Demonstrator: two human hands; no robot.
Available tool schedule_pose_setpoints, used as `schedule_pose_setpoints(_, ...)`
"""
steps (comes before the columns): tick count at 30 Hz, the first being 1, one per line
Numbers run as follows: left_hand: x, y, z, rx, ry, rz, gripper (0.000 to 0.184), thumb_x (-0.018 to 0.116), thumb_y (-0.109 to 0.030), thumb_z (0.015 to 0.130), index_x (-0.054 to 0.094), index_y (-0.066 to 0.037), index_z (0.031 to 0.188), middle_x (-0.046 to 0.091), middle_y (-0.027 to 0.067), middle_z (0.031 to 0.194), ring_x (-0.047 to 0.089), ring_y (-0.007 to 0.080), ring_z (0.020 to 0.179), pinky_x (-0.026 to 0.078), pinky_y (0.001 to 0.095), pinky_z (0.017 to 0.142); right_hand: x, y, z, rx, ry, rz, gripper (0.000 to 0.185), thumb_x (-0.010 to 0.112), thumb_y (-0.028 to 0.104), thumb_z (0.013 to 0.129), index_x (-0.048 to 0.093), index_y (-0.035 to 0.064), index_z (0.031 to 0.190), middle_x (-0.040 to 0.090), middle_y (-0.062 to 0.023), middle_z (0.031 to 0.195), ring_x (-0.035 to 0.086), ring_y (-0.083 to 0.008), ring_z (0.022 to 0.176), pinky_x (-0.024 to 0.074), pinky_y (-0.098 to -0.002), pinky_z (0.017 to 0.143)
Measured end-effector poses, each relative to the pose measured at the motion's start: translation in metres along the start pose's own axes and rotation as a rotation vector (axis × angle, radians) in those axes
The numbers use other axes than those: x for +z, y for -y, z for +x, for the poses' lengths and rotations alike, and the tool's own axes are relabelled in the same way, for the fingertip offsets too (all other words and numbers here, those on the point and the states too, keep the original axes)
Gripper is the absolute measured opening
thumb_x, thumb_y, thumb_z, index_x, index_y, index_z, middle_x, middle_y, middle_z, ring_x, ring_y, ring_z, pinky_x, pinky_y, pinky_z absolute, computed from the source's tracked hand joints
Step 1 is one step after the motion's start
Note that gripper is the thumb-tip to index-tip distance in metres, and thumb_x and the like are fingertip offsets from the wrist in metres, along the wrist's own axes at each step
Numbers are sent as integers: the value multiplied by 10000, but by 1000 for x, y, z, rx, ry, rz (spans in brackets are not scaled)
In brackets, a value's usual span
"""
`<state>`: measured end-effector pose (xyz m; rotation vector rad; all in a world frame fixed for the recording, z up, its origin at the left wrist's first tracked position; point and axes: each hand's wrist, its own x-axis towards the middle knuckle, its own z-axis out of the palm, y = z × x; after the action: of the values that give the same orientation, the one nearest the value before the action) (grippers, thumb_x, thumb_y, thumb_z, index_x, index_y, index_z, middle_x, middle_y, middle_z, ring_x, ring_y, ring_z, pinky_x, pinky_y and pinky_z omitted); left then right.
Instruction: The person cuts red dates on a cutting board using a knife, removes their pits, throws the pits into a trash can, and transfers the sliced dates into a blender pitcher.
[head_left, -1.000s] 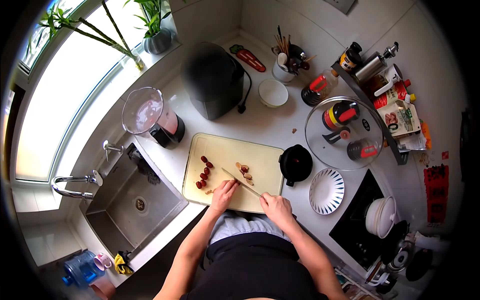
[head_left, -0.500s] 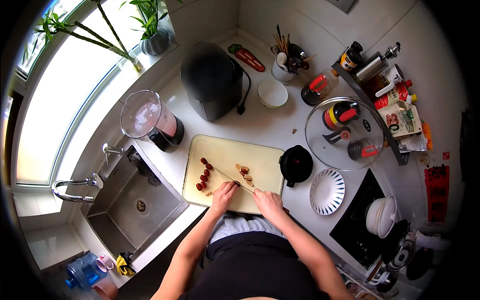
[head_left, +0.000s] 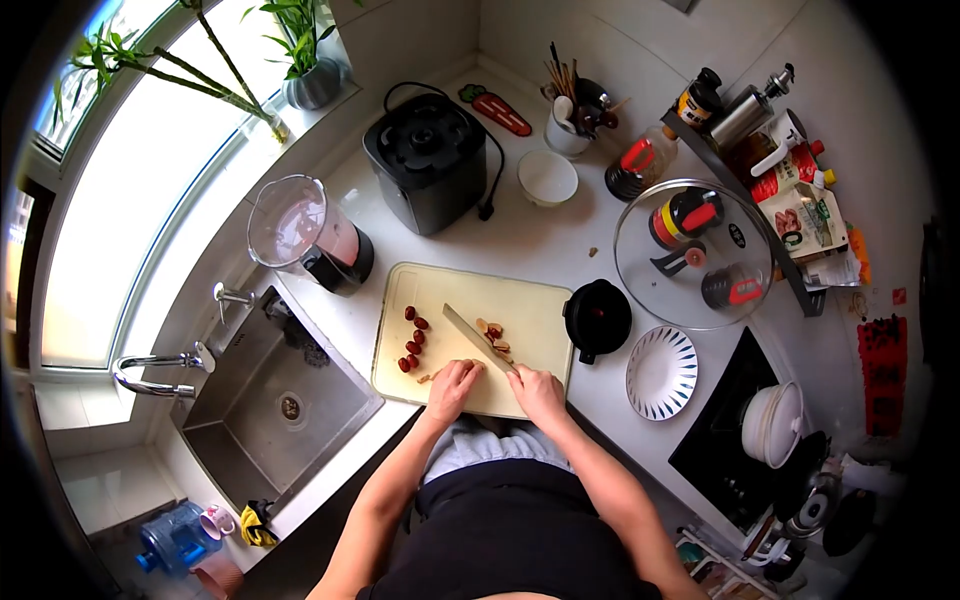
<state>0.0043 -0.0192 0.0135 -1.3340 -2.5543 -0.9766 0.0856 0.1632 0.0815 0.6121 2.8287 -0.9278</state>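
Knife [head_left: 470,331]: swung away from red fruits [head_left: 412,347], gripped in right hand [head_left: 538,392]
Left hand [head_left: 454,388]: beside knife, fingers bunched, grip unclear

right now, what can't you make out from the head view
- Anything under the fingertips of the left hand: head view, covered by the fingers
- Most of the handle of the knife: head view, wrapped by the right hand
- The bottom of the black container: head view, lost in shadow
- Small print on the pouch: head view, too small
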Motion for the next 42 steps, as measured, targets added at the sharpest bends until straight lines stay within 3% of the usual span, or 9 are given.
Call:
schedule_pose_setpoints(9, 0, -3, 2, 25, -32, 38, 352, 619, -44, 755, 674, 15, 1098, 653, 91, 1110, 640, 251, 965, 552, 350, 751, -32, 11, -38, -46, 25, -95, 250, 618, 275, 956, 664, 54, 849, 643, -208, 669, 659, -414, 665, 522, -503, 600)
schedule_pose_setpoints(28, 4, 4, 0, -19, -40, -18, 328, 620, -41, 740, 669, 2, 1061, 650, 103, 1079, 648, 262, 956, 563, 361, 756, -2, 11, -23, -19, 98, -126, 264, 600, 281, 961, 637, 51, 837, 643, -219, 648, 663, -432, 645, 531, -530, 619)
schedule_pose_setpoints(42, 1, -5, 1, -26, -60, 96, 264, 658, -50, 756, 650, -48, 1020, 630, 71, 949, 625, 249, 854, 525, 376, 702, -1, 3, -18, -22, 75, -33, 315, 595, 306, 972, 660, 30, 836, 640, -242, 672, 656, -442, 676, 530, -522, 628)
